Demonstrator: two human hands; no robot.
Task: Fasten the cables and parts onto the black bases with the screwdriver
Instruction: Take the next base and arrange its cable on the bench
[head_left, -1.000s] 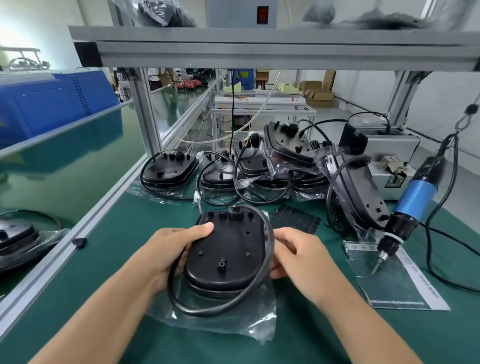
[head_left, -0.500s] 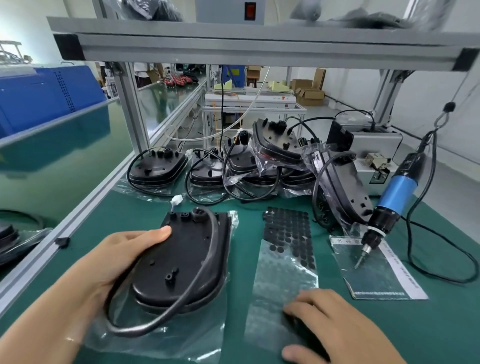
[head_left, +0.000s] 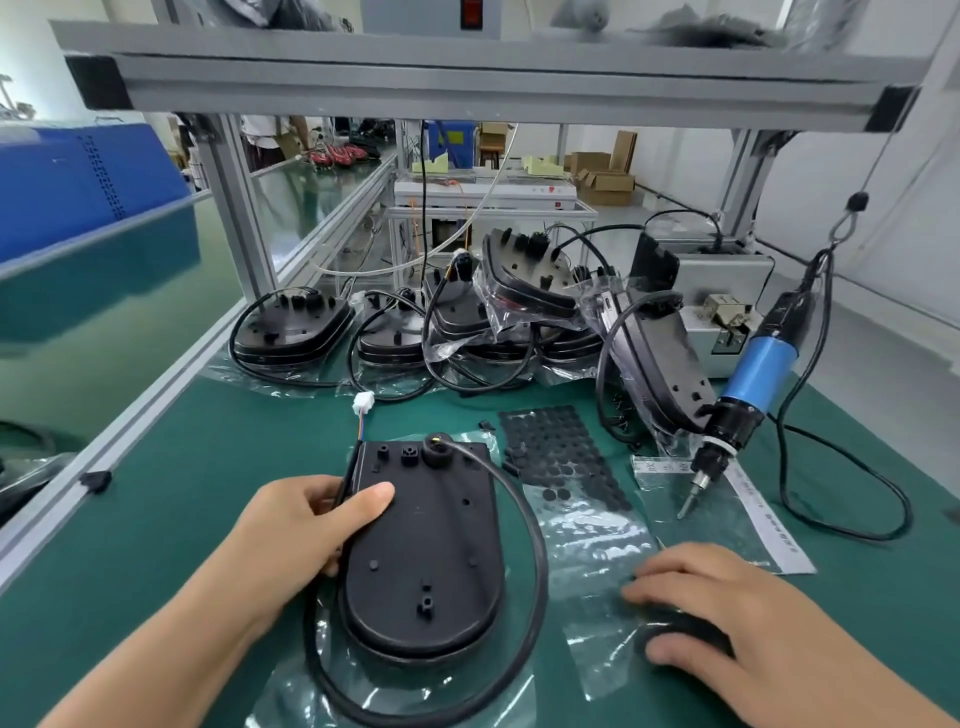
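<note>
Green matted workbench (head_left: 218, 499) with grey aluminium rail along the left edge, spread wide beneath a grey metal shelf frame (head_left: 467, 88). Row of black oval plastic bases in clear bags (head_left: 415, 332) heaped along the far side, cables looped round them, one tilted base (head_left: 660, 358) leaning at the right end. Grey metal box (head_left: 727, 291) behind that, near the right post.

Nearest, at centre — flat black oval base (head_left: 426, 551), lying on a clear plastic bag, underside pegs and bosses facing up. Thick black cable (head_left: 535, 566) leaving a round boss at the far end, curving down the right side and round the near end. Left hand (head_left: 296, 530) gripping the base's left edge, thumb laid over the top, fingers curled under.

Just right of the base, clear sheet carrying rows of small black round pads (head_left: 561, 457), partly peeled. Right hand (head_left: 727, 618) lying low on the sheet's near end, fingers bent over a dark rounded thing — cannot tell whether grasped or merely touched.

Blue-and-black electric screwdriver (head_left: 753, 374) hanging from a hook, tip down over a clear labelled bag (head_left: 727, 514). Small white connector (head_left: 363, 402) on coloured wires, beyond the base's far left corner.
</note>
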